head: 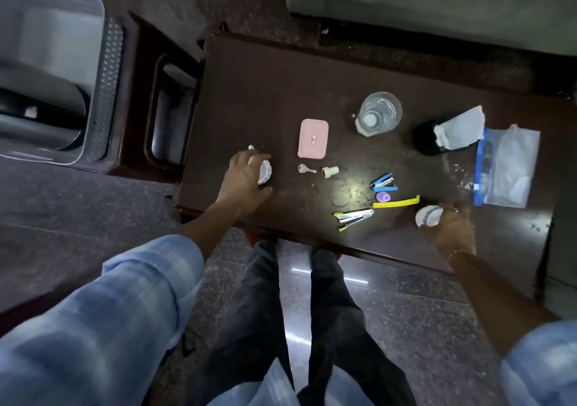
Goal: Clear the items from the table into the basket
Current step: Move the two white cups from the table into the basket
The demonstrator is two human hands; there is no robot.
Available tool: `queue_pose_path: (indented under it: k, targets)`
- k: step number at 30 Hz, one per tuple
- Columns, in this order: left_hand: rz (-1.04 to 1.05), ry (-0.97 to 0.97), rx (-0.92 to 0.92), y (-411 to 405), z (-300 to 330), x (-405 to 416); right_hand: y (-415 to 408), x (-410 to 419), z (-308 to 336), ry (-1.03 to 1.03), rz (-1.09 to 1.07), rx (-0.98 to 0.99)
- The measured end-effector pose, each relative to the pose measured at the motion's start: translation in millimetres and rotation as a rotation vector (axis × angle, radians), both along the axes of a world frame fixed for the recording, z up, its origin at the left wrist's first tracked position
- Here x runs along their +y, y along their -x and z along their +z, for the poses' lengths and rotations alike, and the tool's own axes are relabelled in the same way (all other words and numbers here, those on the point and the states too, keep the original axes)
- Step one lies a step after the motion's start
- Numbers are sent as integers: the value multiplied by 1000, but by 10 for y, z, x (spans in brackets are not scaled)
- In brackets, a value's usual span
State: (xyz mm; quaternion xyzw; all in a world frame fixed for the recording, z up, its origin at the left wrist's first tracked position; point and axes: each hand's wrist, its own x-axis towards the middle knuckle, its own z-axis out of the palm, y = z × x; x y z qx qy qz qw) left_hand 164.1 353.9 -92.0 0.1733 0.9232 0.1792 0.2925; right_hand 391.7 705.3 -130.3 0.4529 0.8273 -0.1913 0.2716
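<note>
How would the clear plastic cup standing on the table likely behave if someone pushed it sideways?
The clear plastic cup looks thin-walled and nearly empty, so it is probably light and would slide easily. It stands upright and fairly tall, so a push near the rim might tip it. Once on its side, it would likely roll.

Readable text: none anywhere in the view.
Pink case (313, 138), near the table's centre: carries a small red, white and blue sticker in the middle of its lid; any print on the sticker is too small and blurred to read.
Zip bag (507, 168), at 3 o'clock from the case: a blue strip runs along its edge, with no legible lettering.
</note>
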Motion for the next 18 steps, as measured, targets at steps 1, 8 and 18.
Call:
queue_pose_path:
  k: [1, 8, 18]
  targets:
    - [-9, 38, -2, 28, -63, -24, -9, 8, 13, -3, 29, -11]
    - [-4, 66, 3, 102, -335, -76, 33, -84, 118, -86, -14, 132]
    - [57, 54, 70, 77, -345, -21, 6, -58, 91, -115, -1, 149]
